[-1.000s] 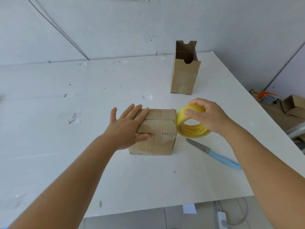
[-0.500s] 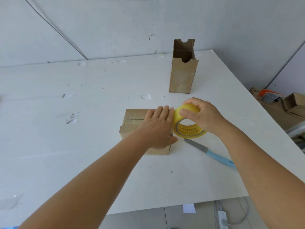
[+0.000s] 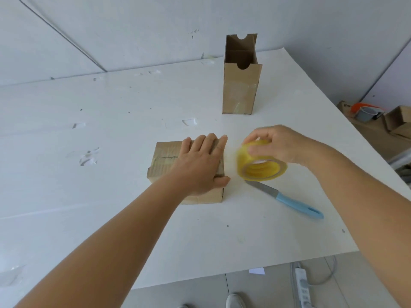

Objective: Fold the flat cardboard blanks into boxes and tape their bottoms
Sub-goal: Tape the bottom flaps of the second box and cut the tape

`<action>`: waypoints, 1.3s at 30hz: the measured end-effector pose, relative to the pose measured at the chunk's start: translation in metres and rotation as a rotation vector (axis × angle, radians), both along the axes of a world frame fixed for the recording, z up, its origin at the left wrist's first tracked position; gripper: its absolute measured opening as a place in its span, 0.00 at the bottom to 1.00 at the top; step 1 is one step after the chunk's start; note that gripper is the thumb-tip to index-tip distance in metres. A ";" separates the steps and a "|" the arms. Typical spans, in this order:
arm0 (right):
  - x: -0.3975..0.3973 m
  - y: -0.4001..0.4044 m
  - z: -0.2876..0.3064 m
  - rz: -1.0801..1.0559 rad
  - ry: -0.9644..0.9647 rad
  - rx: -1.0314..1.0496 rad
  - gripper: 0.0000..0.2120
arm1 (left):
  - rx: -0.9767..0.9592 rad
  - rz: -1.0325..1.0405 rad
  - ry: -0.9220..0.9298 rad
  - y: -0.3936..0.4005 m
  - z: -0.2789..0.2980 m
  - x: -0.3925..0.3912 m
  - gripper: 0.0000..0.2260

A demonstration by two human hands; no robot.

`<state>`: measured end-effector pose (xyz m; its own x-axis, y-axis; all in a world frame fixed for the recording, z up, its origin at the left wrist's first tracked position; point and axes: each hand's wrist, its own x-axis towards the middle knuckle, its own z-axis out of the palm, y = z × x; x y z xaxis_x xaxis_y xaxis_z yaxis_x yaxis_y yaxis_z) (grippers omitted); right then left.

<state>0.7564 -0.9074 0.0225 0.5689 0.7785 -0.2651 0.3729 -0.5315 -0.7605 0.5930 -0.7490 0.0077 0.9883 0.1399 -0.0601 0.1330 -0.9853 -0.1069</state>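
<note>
The low box [image 3: 169, 161] lies bottom up on the table [image 3: 111, 218]; the left hand [image 3: 200, 165] presses flat on it, fingers straight, likely pinning the taped seam; just right of the box the right hand [image 3: 278, 145] grips the tape roll [image 3: 260, 163], curled round it; a knife [image 3: 287, 200] waits near, probably for cutting.

The low box [image 3: 169, 161] at the frame's centre is brown corrugated cardboard, matt and ribbed, with a glossy strip of clear tape along its seam. The tall box [image 3: 241, 85] in the upper right is the same dull cardboard, shiny tape patches low on its front. The tape roll [image 3: 260, 165] is translucent yellow plastic, glossy. The knife [image 3: 287, 201] has a grey metal blade and smooth light-blue plastic handle. The table [image 3: 111, 112] is matt white, scuffed and speckled.
</note>
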 end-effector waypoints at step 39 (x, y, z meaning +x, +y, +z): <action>-0.028 0.014 -0.035 -0.111 -0.263 -0.123 0.10 | -0.462 0.091 0.473 0.011 0.035 0.092 0.18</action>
